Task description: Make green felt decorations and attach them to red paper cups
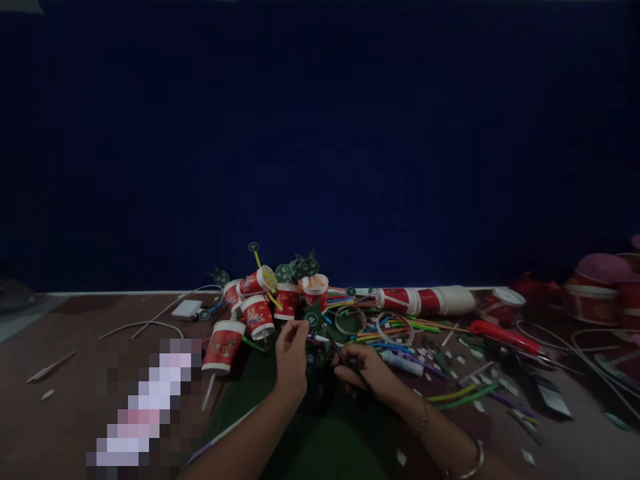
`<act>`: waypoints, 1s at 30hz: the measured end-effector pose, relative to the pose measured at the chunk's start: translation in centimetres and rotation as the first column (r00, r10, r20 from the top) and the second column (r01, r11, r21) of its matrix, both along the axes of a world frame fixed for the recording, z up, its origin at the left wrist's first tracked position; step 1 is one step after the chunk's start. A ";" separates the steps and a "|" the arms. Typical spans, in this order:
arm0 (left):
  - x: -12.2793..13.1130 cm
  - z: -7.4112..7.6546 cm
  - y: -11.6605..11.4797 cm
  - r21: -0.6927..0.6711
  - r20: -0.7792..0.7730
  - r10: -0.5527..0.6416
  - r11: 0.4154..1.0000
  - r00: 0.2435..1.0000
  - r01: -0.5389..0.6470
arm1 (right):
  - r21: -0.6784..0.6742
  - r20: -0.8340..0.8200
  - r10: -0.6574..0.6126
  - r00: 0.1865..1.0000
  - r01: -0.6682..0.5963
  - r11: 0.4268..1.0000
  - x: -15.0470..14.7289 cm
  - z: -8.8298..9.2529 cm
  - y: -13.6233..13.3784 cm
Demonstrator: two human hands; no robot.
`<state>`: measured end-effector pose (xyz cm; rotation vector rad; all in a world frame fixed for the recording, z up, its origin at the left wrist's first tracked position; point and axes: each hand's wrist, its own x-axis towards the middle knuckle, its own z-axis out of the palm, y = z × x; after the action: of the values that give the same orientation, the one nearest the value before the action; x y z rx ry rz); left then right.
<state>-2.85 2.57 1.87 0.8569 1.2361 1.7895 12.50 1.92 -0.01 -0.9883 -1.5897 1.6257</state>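
Observation:
My left hand pinches a small dark green paper piece printed with a pale round mark, held above the table near the row of cups. My right hand grips dark scissors, whose blades point up and left toward the paper piece. Whether the blades touch the paper is too dark to tell. Just behind my left hand stand red paper cups with white rims, some tilted, with straws and round green cut-outs on them. Below both hands spreads a dark green surface.
Coloured straws, paper scraps and a glue tube lie to the right. A red-handled tool rests farther right, beside cables. Stacked cups lie sideways at the back. A white adapter sits left, near a pixelated patch.

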 end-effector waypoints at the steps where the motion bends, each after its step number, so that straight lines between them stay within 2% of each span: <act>1: 0.1 0.0 -0.1 -0.006 0.002 -0.017 1.000 1.000 0.017 | -0.008 -0.011 -0.003 1.000 0.003 1.000 0.0 0.2 0.0; 6: 0.4 -0.1 -0.4 -0.037 0.009 -0.100 0.994 0.995 0.100 | -0.038 -0.050 -0.004 0.999 0.002 0.999 0.1 0.9 -0.2; 11: 0.0 -0.2 0.0 -0.020 0.045 0.040 0.999 0.998 -0.039 | -0.001 -0.087 -0.056 0.995 0.057 0.998 0.2 0.8 -0.1; 13: -0.2 -0.4 0.2 -0.020 0.057 0.086 0.996 0.995 -0.085 | -0.005 -0.080 -0.042 0.996 0.042 0.999 0.3 0.5 0.0; 22: 0.0 -0.2 0.0 -0.019 0.059 0.038 0.999 0.997 -0.037 | -0.043 -0.029 0.058 0.998 -0.059 0.997 0.4 0.0 0.2; 30: -0.3 -0.4 0.4 -0.011 0.053 0.097 0.995 0.994 -0.097 | -0.016 -0.040 0.007 0.999 -0.008 1.000 0.6 -0.3 0.3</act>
<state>-3.17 2.93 1.50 0.7504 1.2687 1.8704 13.10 2.18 -0.29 -0.9527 -1.5579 1.6556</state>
